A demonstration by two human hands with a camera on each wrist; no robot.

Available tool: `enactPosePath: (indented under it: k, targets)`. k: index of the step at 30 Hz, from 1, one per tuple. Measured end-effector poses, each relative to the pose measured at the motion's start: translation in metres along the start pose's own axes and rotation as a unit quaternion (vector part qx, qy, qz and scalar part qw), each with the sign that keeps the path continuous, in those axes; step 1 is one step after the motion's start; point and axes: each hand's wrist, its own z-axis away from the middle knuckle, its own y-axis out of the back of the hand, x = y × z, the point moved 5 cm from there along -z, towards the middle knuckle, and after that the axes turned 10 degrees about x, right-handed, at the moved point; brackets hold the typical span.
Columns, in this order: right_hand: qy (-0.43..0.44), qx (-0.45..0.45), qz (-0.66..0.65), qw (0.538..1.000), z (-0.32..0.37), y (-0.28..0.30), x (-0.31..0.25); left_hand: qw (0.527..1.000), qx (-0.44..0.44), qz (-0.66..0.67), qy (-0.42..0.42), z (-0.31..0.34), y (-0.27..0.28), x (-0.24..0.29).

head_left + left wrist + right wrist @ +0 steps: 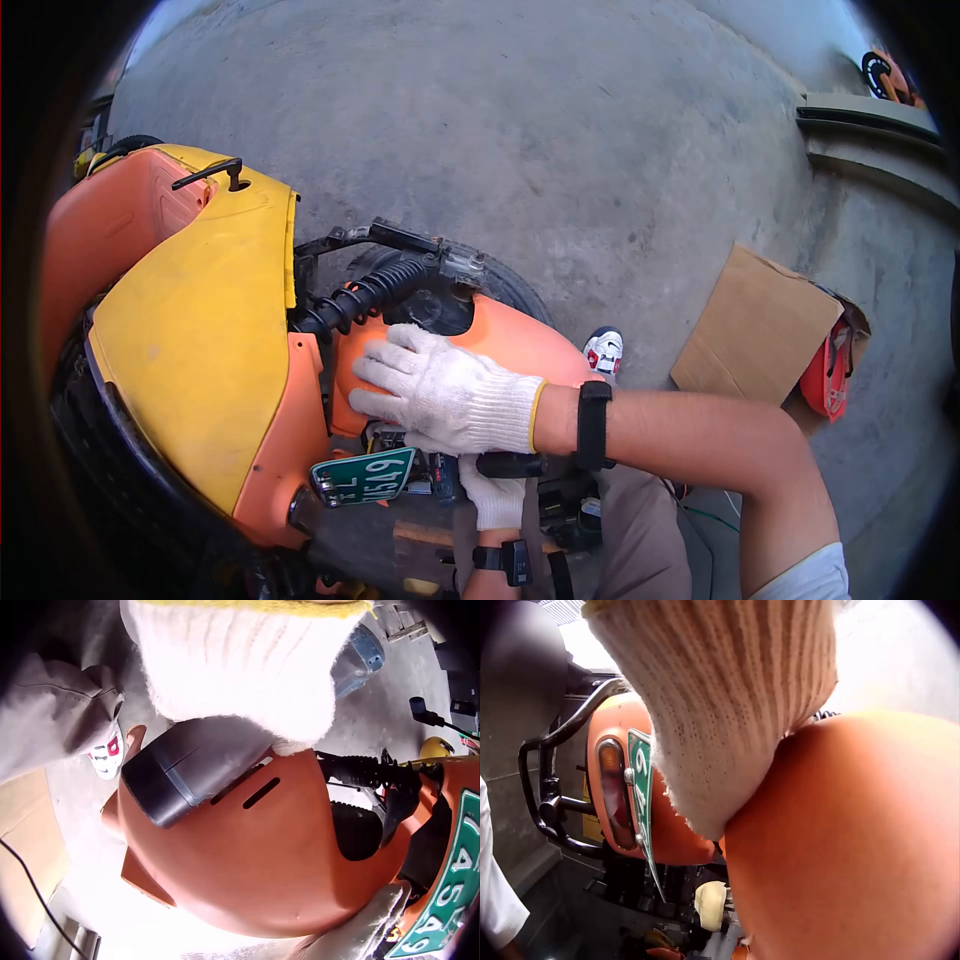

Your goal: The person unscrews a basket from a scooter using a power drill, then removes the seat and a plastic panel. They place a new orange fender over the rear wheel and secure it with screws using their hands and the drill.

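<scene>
My right hand (440, 392) in a white knit glove lies flat on the orange rear fender (520, 345) of a scooter; the glove (727, 697) presses on the fender (855, 840) with straight fingers. Below it, my gloved left hand (495, 498) reaches under the fender beside the green licence plate (365, 478). In the left wrist view the glove (240, 660) grips a dark grey power tool (187, 769) held against the fender (285, 855). The tool's tip is hidden. The plate (640, 780) also shows in the right wrist view.
A yellow seat panel (200, 330), a black coil spring (365, 295) and the rear tyre (510, 285) surround the fender. An open cardboard box (760, 325) lies on the concrete floor at right. My shoe (604, 352) stands by the wheel. A black rear rack (547, 780) frames the tail light (613, 791).
</scene>
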Motion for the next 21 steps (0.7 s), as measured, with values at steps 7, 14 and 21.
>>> enactPosePath:
  k: [7, 14, 21]
  targets:
    - [0.11, -0.097, 0.01, 0.989, -0.038, -0.045, 0.015, 0.999, 0.038, 0.001, 0.01, 0.009, -0.019, 0.002]
    - [0.082, -0.297, 0.109, 0.945, -0.068, -0.1, 0.008, 0.997, 0.079, -0.016, -0.002, 0.004, -0.01, 0.004]
    - [0.038, -0.389, 0.039, 0.92, -0.083, -0.103, 0.023, 0.985, 0.158, 0.005, -0.063, -0.002, -0.011, 0.0]
